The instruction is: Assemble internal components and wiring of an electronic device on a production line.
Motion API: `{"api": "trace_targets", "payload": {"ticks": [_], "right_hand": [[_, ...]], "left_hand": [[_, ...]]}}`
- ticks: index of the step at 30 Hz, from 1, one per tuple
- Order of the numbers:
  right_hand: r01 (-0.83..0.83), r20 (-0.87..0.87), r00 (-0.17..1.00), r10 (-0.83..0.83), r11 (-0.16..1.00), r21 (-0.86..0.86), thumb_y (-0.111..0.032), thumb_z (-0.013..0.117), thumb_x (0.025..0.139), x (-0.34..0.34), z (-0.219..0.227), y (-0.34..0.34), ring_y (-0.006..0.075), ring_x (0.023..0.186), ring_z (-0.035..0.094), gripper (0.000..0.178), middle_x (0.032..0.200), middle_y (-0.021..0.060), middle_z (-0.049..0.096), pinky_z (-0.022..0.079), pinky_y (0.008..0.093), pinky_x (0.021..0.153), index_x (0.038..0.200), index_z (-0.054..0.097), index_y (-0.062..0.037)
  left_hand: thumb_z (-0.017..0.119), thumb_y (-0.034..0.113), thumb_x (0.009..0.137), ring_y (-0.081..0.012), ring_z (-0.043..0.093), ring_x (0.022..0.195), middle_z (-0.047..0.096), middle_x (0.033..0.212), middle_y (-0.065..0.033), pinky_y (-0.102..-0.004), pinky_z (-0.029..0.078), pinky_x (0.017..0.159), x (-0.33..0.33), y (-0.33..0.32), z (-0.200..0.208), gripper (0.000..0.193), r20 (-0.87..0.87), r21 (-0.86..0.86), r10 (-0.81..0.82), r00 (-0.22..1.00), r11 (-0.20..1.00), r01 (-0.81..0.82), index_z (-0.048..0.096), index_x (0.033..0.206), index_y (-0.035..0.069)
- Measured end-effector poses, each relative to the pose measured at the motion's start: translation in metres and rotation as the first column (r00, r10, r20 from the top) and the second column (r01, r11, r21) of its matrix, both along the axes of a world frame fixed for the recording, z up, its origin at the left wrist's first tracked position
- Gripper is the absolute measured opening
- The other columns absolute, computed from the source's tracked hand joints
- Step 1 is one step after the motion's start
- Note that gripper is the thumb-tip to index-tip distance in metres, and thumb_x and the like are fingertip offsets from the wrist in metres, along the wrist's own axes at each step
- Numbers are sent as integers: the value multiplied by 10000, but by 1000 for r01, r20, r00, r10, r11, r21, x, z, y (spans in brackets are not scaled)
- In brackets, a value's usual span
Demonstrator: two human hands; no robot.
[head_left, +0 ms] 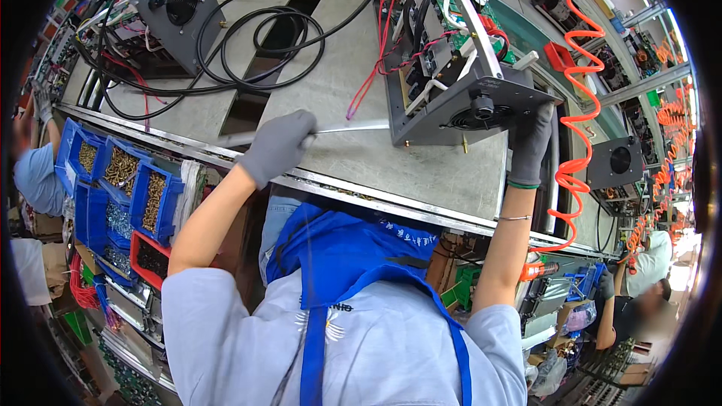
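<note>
the left hand [284, 143] was closed on a thin pale strip [352, 128], which reached toward the open grey unit [455, 98] on the bench [444, 177]. the right hand [532, 146], well apart, touched the unit's corner, perhaps to steady it; its grip could not be told.

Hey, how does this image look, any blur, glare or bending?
In the head view, a fisheye bows the scene inside a black surround; the slim tool in the left hand looks smeared at its near end, probably by motion; bright glare washes out the far right rim; the coiled orange hose reads fairly crisp.
</note>
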State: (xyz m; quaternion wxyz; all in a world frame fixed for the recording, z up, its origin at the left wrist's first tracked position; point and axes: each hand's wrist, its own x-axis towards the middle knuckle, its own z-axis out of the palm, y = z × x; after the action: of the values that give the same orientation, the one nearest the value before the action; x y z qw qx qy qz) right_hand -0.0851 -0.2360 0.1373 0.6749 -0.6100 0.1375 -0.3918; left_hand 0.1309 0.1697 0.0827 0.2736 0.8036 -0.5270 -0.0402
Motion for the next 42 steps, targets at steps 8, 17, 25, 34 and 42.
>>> {"api": "trace_targets", "payload": {"ticks": [8, 17, 25, 34, 42], "right_hand": [[47, -266, 962, -63, 997, -68, -308, 616, 934, 24, 36, 159, 145, 1119, 549, 528, 1211, 97, 596, 449, 278, 928, 1345, 478, -8], [-563, -634, 756, 162, 656, -502, -493, 653, 849, 78, 73, 222, 339, 1219, 533, 790, 1323, 239, 525, 414, 378, 1025, 1395, 401, 20], [-350, -543, 817, 194, 916, -198, -306, 610, 918, 49, 22, 109, 130, 919, 619, 410, 990, 73, 681, 492, 280, 834, 1154, 645, 27], [117, -445, 741, -503, 749, -652, -365, 630, 857, 126, 13, -91, 143, 942, 602, 544, 1107, 108, 663, 469, 270, 829, 1224, 589, 35], [0, -415, 875, -251, 855, -519, -229, 632, 845, 198, 9, -156, 121, 869, 612, 387, 965, 63, 688, 468, 269, 812, 1154, 650, 3]], "left_hand": [[680, 85, 781, -333, 618, 768, 613, 829, -125, -395, 489, 663, -59, 56, 75, 172, -329, -20, -247, 911, 967, 255, 573, 914, 67], [568, 169, 846, -369, 628, 907, 644, 970, -157, -470, 494, 774, -111, -78, -12, 224, -24, 115, -409, 912, 905, 409, 608, 1055, 101], [616, 89, 771, -309, 636, 896, 607, 926, -136, -434, 536, 728, -121, -159, -61, 183, 19, 158, -278, 960, 949, 271, 599, 952, 77], [699, 182, 742, -311, 542, 1059, 580, 1113, -110, -416, 423, 900, -139, -126, -48, 301, 69, -201, -65, 995, 976, 78, 599, 1017, 111], [793, 259, 751, -355, 443, 1247, 444, 1360, -222, -448, 345, 1060, -87, -55, -28, 766, -337, -314, 709, 619, 536, -784, 398, 1346, -18]]}}
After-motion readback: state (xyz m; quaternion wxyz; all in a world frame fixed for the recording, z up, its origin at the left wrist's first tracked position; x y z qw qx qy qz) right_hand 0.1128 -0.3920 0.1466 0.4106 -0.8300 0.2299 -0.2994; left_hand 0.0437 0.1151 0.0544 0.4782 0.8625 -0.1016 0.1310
